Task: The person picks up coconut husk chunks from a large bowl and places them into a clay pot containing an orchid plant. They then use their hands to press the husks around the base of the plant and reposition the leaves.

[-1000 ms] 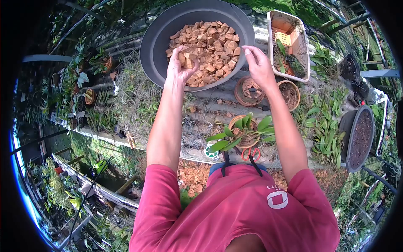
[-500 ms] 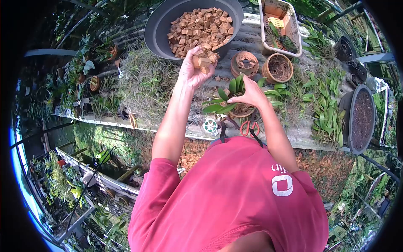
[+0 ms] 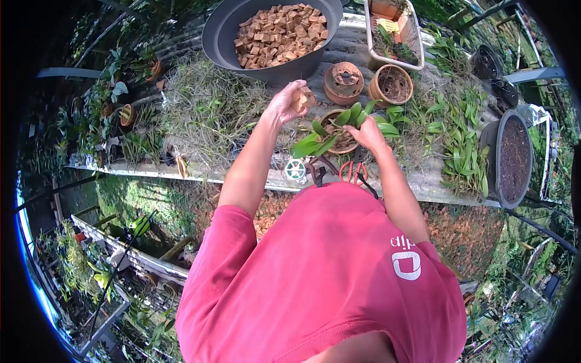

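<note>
Just above the centre of the frame, the right hand (image 3: 367,133) is closed on the rim and leaves of the orchid pot (image 3: 339,136), steadying it, while the left hand (image 3: 289,101) hovers beside it, cupped around a few husk chunks (image 3: 302,98). Judging by this, filling is under way but unfinished. At the top, the grey basin (image 3: 221,36) holds plenty more chunks.

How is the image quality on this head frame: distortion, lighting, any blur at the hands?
Head view: strong fisheye bending, with a black vignette at the corners and a blue fringe on the left edge. Hard sunlight falls on the bench and the basin of chips. The left hand, holding brown chunks, and the right hand at the potted orchid are small but fairly sharp.
</note>
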A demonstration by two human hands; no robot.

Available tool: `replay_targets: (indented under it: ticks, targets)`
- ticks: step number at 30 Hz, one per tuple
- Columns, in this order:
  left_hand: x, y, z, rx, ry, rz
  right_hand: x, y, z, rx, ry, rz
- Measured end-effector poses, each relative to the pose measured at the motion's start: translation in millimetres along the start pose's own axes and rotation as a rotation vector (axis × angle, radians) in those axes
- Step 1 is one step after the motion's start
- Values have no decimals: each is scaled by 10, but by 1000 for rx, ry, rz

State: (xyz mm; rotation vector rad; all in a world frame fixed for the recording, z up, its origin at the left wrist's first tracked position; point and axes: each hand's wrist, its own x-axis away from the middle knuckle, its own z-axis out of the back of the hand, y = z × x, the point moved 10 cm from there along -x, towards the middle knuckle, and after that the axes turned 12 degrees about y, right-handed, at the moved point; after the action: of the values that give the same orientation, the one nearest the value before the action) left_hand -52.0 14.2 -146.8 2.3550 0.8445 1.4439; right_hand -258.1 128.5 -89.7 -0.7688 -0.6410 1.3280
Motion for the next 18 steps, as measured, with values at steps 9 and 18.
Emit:
replay_targets:
  ticks: [9, 18]
  targets:
    - [-214, -154, -219, -228, -37, -63, 66, 109, -37, -35, 63, 2]
    - [-261, -331, -506, -315, -162, -13, 11, 194, -57, -49, 54, 31]
